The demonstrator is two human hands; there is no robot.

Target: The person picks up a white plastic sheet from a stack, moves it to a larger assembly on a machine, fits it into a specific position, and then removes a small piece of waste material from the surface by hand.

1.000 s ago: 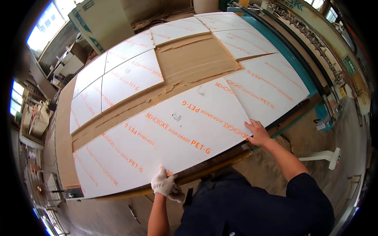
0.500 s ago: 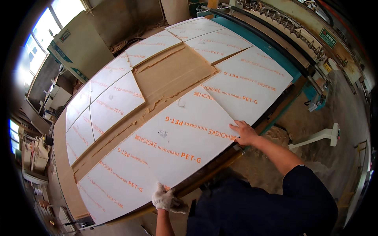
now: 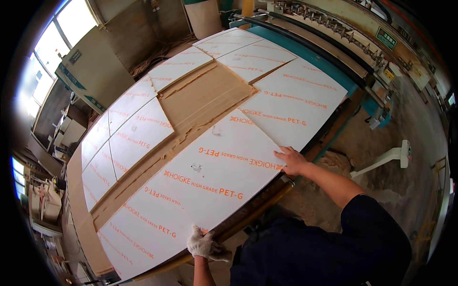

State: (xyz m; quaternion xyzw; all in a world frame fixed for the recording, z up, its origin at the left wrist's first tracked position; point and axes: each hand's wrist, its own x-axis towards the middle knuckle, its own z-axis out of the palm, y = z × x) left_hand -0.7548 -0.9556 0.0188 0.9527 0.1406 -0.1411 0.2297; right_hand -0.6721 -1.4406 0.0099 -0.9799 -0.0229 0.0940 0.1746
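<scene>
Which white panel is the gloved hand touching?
The long front panel, lowest in the view: it alone has the gloved left hand on it, at its near edge.

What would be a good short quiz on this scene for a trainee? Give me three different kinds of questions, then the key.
1. True or false: the person's left hand is bare.

2. Multiple choice: what is the right hand touching?
A) a black roller
B) a white panel
C) a beige cabinet

3. Fill in the blank: the exposed board between the white panels is ____ in colour.

Key: 1. False, it is gloved. 2. B. 3. Brown.
</scene>
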